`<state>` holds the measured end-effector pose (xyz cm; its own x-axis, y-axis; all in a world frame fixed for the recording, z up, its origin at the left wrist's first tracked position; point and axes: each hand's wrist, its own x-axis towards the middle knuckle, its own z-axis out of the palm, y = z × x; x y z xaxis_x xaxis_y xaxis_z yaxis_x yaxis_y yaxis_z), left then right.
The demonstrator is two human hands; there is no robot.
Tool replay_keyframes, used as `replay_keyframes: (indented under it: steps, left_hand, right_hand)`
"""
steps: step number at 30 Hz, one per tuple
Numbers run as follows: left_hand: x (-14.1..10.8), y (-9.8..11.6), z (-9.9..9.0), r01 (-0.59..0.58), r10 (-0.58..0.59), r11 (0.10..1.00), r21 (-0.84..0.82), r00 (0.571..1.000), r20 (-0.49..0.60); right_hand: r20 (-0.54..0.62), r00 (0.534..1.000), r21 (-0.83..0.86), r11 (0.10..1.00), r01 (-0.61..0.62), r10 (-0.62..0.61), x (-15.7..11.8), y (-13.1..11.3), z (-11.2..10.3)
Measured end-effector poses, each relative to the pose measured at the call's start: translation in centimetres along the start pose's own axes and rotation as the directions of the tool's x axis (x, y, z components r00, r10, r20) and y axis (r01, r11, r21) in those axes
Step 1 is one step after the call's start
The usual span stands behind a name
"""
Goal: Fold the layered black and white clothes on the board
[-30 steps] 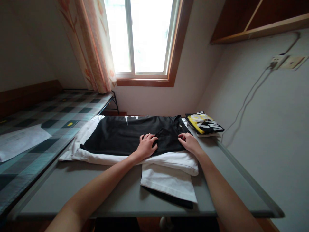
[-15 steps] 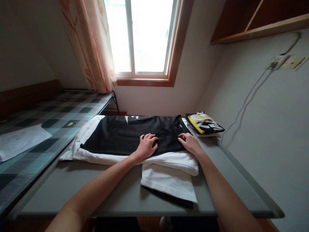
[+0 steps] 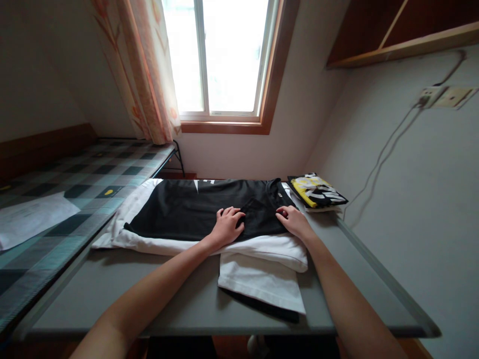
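A black T-shirt (image 3: 187, 209) with a white print at its far edge lies folded lengthwise over a white shirt (image 3: 157, 245). The white shirt's sleeve (image 3: 262, 279) hangs toward me, with a black layer under its hem. My left hand (image 3: 227, 224) rests on the black fabric, fingers apart and slightly bent, beside a small folded-over flap (image 3: 254, 207). Near the collar (image 3: 279, 189), my right hand (image 3: 294, 219) touches the same T-shirt with its fingers loosely curved and thumb apart. Its fingertips partly hide the cloth beneath them.
A folded black, yellow and white garment (image 3: 318, 190) sits at the table's back right. The grey table (image 3: 149, 294) meets a checked bed (image 3: 75, 174) on the left, where a paper sheet (image 3: 37, 217) lies. A cable (image 3: 377, 154) runs down the right wall.
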<state>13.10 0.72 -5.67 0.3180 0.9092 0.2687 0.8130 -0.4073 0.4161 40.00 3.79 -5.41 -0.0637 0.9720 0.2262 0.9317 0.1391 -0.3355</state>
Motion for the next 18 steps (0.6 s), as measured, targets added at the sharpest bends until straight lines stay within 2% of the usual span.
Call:
replay_keyframes:
  steps: [18]
  left_hand:
    - [0.01, -0.07, 0.03, -0.001, 0.001, 1.000, 0.003, 1.000, 0.006]
  right_hand:
    - [0.013, 1.000, 0.000, 1.000, -0.004, 0.004, 0.04, -0.01, -0.05]
